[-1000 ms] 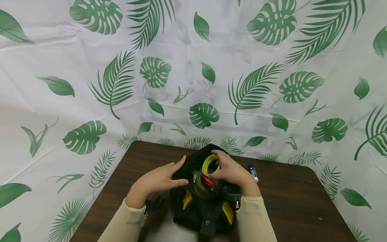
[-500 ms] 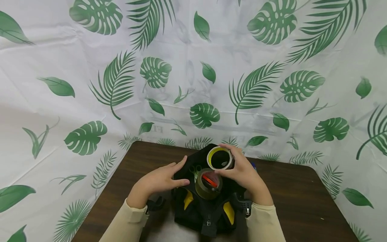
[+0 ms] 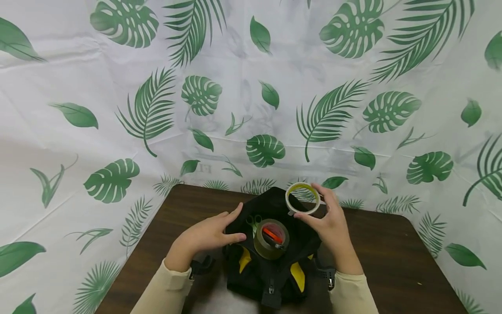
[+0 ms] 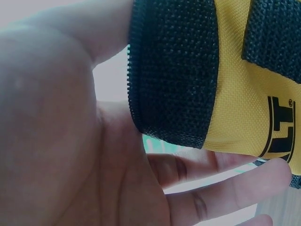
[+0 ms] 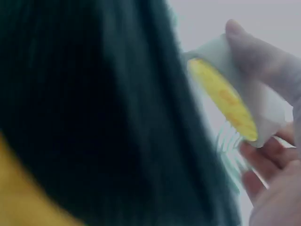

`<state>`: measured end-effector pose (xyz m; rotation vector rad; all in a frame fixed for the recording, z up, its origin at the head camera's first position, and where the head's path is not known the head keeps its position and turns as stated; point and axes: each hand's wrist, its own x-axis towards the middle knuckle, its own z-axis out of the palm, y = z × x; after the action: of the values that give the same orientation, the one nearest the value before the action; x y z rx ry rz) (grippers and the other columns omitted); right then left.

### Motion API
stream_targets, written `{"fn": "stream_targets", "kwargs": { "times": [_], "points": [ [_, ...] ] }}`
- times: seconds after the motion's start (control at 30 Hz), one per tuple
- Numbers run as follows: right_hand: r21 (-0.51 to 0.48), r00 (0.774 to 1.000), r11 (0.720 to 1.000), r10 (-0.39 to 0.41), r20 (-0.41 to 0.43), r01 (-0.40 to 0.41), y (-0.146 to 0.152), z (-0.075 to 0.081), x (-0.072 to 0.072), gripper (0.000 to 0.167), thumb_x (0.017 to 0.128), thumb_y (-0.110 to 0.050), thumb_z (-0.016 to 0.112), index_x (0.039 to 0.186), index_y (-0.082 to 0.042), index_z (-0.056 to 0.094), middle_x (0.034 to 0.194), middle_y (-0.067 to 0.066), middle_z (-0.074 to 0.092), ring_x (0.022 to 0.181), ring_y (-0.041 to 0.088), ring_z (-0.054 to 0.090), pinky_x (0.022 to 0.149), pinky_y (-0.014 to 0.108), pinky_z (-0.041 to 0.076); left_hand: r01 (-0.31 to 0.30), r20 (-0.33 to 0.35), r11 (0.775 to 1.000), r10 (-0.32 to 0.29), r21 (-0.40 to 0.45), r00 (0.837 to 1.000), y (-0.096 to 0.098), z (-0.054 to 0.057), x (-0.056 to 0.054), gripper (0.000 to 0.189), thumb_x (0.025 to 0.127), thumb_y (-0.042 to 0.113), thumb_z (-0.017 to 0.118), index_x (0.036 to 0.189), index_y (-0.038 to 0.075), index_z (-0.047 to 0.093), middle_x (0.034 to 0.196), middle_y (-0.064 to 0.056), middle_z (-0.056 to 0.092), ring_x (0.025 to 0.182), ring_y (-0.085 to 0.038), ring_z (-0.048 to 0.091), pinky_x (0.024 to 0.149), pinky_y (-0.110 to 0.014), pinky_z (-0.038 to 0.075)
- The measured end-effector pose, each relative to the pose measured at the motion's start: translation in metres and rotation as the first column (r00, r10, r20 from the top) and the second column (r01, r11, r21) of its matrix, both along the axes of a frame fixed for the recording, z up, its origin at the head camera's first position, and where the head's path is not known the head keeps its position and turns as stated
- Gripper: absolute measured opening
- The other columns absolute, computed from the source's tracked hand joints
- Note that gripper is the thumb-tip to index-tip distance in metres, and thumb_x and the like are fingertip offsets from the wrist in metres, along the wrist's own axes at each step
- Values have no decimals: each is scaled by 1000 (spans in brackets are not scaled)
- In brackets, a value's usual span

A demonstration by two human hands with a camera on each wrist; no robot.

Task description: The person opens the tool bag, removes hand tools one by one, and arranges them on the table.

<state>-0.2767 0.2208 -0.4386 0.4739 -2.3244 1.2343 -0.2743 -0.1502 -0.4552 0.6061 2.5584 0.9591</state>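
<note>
The right hand (image 3: 331, 222) pinches the tape roll (image 5: 230, 96), likely light and stiff, best held by its outside; the outstretched left hand (image 3: 205, 232) touches the tool bag (image 3: 252, 279).

Head view: soft, moderate, even light; cloth (image 3: 235, 93) pale, low contrast. Inside of bag (image 3: 251, 279) dark, detail lost. Pale sheen on tabletop (image 3: 384, 253) at bottom centre. Left wrist view: upper left washed out; bag weave crisp, fingers (image 4: 230, 193) softer. Right wrist view: bag heavily blurred, underexposed; tape (image 5: 249, 94) soft; cloth behind overexposed.
</note>
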Motion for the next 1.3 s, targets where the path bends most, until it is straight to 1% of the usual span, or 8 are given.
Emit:
{"fn": "stream_targets", "kwargs": {
  "times": [0.2,0.33,0.5,0.63,0.73,0.87,1.07,1.3],
  "points": [
    [-40,962,976,-218,-162,215,36,-7,6,103,72,-3,102,162,-22,55,142,11,63,110,16,43,79,15,35,-2,1,1000,2,-13,1000,1,-1,0,96,99,73,65,174,48,11,179,-13,31,162,-40,40,127,-66,37],
    [-96,923,939,-342,-180,329,62,-15,8,102,69,1,102,159,-24,60,122,9,66,93,14,40,72,19,31,0,3,1000,0,-19,1000,1,-1,1,96,99,74,65,174,49,10,179,-14,31,161,-41,40,127,-66,37],
    [-257,904,878,-426,-31,404,88,-31,1,92,76,-2,100,157,-26,61,120,-3,64,88,11,43,71,13,38,-8,16,1000,8,-18,1000,0,-2,3,96,99,74,64,174,47,11,179,-14,31,162,-41,40,127,-66,37],
    [-438,912,806,-401,89,398,105,-48,-8,87,80,1,96,157,-17,59,133,-2,66,95,10,52,73,9,45,-15,24,1000,15,-14,1000,0,-2,3,96,99,74,64,174,47,11,180,-14,29,162,-41,39,127,-67,37],
    [-469,903,775,-404,147,423,117,-61,-14,86,82,-1,95,158,-12,56,130,-5,66,93,9,56,72,8,48,-15,20,1000,15,-14,1000,0,-1,3,96,99,75,64,174,47,11,180,-15,29,162,-42,39,126,-67,37],
    [-421,872,764,-426,241,489,137,-86,-21,87,86,-11,95,161,-12,53,116,-13,64,84,5,56,66,9,48,-15,17,1000,16,-15,1000,1,-1,3,96,99,75,64,174,47,11,180,-16,29,162,-42,38,127,-68,37],
    [-437,813,691,-430,392,576,163,-126,-28,89,83,-19,98,160,-9,54,126,-6,67,84,2,58,67,8,50,-9,22,1000,9,-3,1000,2,1,2,97,99,74,64,175,45,11,180,-15,28,163,-42,36,127,-68,35],
    [-206,753,756,-501,428,621,176,-150,-30,94,88,-35,95,164,-5,48,140,19,63,87,14,54,68,18,48,-8,22,1000,8,6,1000,4,1,1,98,99,74,65,175,44,11,181,-13,28,164,-41,35,128,-68,35]
  ]
}}
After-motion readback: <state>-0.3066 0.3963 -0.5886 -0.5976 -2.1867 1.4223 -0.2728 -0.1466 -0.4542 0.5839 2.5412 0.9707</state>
